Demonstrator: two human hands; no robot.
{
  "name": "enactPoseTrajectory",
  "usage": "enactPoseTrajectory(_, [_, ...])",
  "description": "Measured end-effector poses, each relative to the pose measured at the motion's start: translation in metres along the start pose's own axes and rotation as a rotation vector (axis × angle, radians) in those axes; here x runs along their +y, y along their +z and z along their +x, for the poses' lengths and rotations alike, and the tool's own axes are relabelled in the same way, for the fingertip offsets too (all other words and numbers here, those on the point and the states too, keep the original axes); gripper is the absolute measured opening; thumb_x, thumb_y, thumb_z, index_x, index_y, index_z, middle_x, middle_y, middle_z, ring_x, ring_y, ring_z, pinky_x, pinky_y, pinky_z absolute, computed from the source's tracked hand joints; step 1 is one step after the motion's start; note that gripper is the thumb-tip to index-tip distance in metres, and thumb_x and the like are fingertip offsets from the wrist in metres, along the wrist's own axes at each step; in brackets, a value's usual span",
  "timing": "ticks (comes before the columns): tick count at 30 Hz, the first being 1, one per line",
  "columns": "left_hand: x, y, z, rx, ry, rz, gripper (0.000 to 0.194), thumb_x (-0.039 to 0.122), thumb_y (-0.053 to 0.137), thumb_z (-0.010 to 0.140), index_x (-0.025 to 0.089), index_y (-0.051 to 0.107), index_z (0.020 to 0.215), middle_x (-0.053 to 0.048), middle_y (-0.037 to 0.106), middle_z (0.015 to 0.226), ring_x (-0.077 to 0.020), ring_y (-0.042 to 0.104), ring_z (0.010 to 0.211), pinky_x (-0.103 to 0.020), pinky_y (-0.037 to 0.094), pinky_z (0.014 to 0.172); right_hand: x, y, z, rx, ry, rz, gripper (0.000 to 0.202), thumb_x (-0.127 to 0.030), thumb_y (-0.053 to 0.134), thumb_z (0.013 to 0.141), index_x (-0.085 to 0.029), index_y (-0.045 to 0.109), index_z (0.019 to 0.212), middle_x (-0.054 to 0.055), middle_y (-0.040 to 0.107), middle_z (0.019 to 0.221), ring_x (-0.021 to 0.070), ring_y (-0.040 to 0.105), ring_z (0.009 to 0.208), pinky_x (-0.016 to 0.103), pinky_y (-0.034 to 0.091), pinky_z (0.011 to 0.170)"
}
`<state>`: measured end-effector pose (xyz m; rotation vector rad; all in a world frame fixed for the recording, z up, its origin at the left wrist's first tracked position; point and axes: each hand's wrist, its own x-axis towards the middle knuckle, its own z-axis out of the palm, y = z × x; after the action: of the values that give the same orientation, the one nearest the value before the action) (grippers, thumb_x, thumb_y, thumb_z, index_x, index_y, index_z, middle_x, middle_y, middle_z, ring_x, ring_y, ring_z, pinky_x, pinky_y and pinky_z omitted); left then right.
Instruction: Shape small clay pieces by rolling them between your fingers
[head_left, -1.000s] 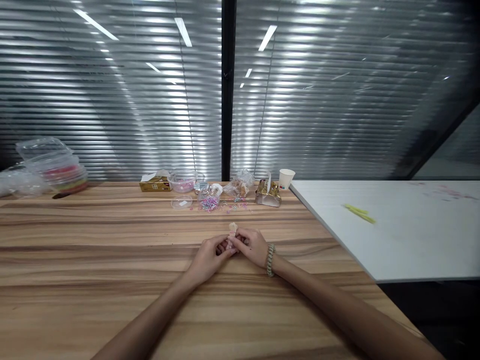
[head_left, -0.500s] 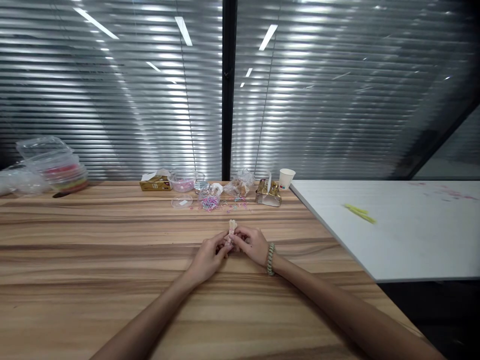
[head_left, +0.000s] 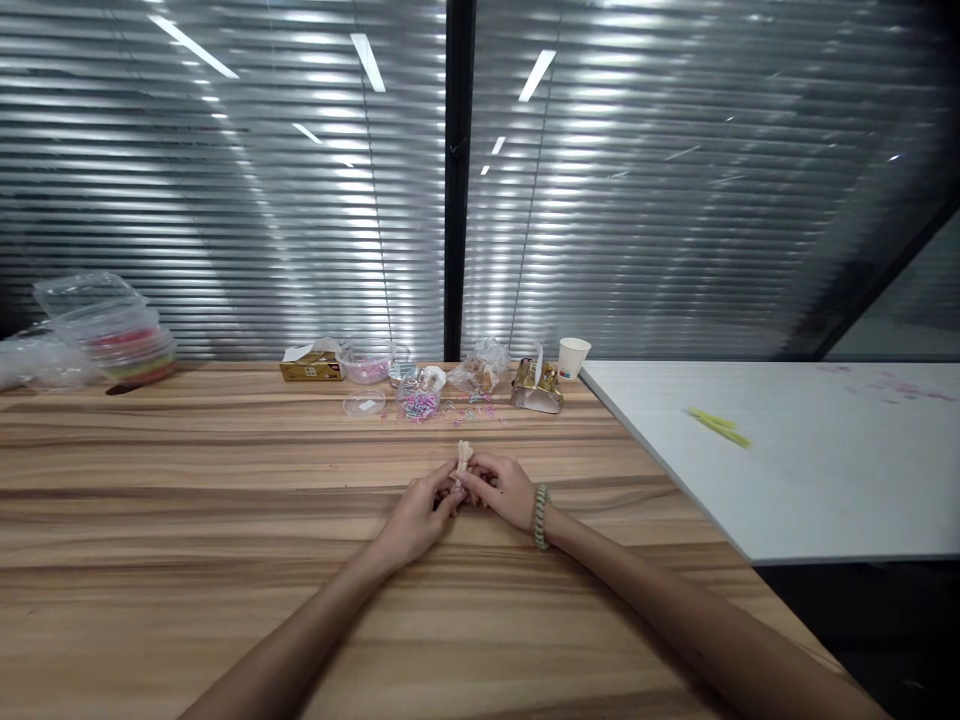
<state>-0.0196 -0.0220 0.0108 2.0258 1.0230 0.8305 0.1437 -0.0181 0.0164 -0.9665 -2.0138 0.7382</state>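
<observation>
Above the wood-grain table [head_left: 225,560], both hands meet around a small pale piece [head_left: 464,452]. It looks like a few short, flat, round-ended sticks held upright together; its exact kind is too small to tell. My left hand [head_left: 417,512] is closed, its thumb and fingers pinching the lower part from the left. From the right, my right hand [head_left: 511,490] grips the same piece with thumb and forefinger, a braided bracelet at its wrist. Fingers hide the lower end, where more pale bits show between the hands.
Along the far edge stand a gold box [head_left: 311,370], a clear tub [head_left: 367,365], a bag of small coloured pieces [head_left: 420,400], a gold packet [head_left: 537,388] and a paper cup [head_left: 573,358]. Stacked plastic containers [head_left: 127,340] stand left. Yellow strips [head_left: 718,427] lie on a white table [head_left: 825,480].
The pale piece has tilted very slightly in my fingers. Both hands stay almost where they were, and nothing else has moved.
</observation>
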Motion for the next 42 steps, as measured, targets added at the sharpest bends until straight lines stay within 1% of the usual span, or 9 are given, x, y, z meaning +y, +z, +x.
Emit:
enactPoseTrajectory(5, [0.004, -0.002, -0.001, -0.016, 0.015, 0.008, 0.034, 0.025, 0.044, 0.083, 0.015, 0.052, 0.114, -0.009, 0.063, 0.101, -0.0165, 0.057, 0.084, -0.025, 0.043, 0.076, 0.002, 0.000, 0.000, 0.004, -0.003, -0.003, 0.029, -0.037, 0.040, 0.087, -0.015, 0.055, 0.074, 0.001, 0.059, 0.064, 0.0104, 0.052, 0.056, 0.021, 0.039, 0.056])
enactPoseTrajectory(10, [0.005, -0.002, -0.001, -0.010, 0.023, 0.012, 0.033, 0.025, 0.042, 0.083, 0.015, 0.052, 0.112, -0.009, 0.062, 0.101, -0.0174, 0.056, 0.086, -0.026, 0.042, 0.078, 0.004, 0.001, -0.001, 0.011, -0.008, -0.032, 0.028, -0.035, 0.039, 0.088, -0.016, 0.054, 0.074, 0.000, 0.058, 0.063, 0.0106, 0.052, 0.057, 0.022, 0.039, 0.058])
enactPoseTrajectory(15, [0.008, -0.002, -0.001, -0.015, 0.028, -0.012, 0.030, 0.029, 0.042, 0.083, 0.016, 0.053, 0.108, -0.006, 0.064, 0.094, -0.0160, 0.056, 0.077, -0.024, 0.042, 0.072, 0.006, 0.002, 0.000, 0.010, 0.002, -0.060, 0.028, -0.035, 0.039, 0.088, -0.016, 0.053, 0.073, 0.001, 0.057, 0.063, 0.0107, 0.052, 0.057, 0.022, 0.039, 0.057])
enactPoseTrajectory(22, [0.016, -0.005, -0.002, -0.043, 0.027, 0.002, 0.028, 0.031, 0.039, 0.084, 0.015, 0.057, 0.098, -0.005, 0.063, 0.088, -0.0156, 0.055, 0.076, -0.023, 0.041, 0.071, 0.006, 0.002, 0.000, 0.020, 0.007, -0.053, 0.027, -0.034, 0.040, 0.088, -0.016, 0.052, 0.072, 0.000, 0.057, 0.063, 0.0104, 0.052, 0.057, 0.021, 0.039, 0.057])
enactPoseTrajectory(35, [0.015, -0.003, -0.002, -0.045, 0.014, -0.006, 0.027, 0.031, 0.039, 0.084, 0.015, 0.057, 0.096, -0.006, 0.062, 0.086, -0.0154, 0.054, 0.075, -0.023, 0.042, 0.070, 0.007, 0.001, -0.001, -0.015, 0.008, -0.029, 0.024, -0.030, 0.040, 0.088, -0.016, 0.049, 0.072, -0.001, 0.053, 0.064, 0.0096, 0.050, 0.058, 0.021, 0.038, 0.057])
enactPoseTrajectory(42, [0.013, -0.003, -0.002, -0.045, 0.010, -0.007, 0.028, 0.032, 0.039, 0.083, 0.014, 0.057, 0.095, -0.006, 0.062, 0.084, -0.0144, 0.053, 0.071, -0.022, 0.040, 0.065, 0.010, 0.002, -0.001, -0.014, 0.000, -0.073, 0.021, -0.027, 0.041, 0.087, -0.016, 0.050, 0.072, 0.000, 0.053, 0.067, 0.0097, 0.047, 0.059, 0.021, 0.036, 0.057])
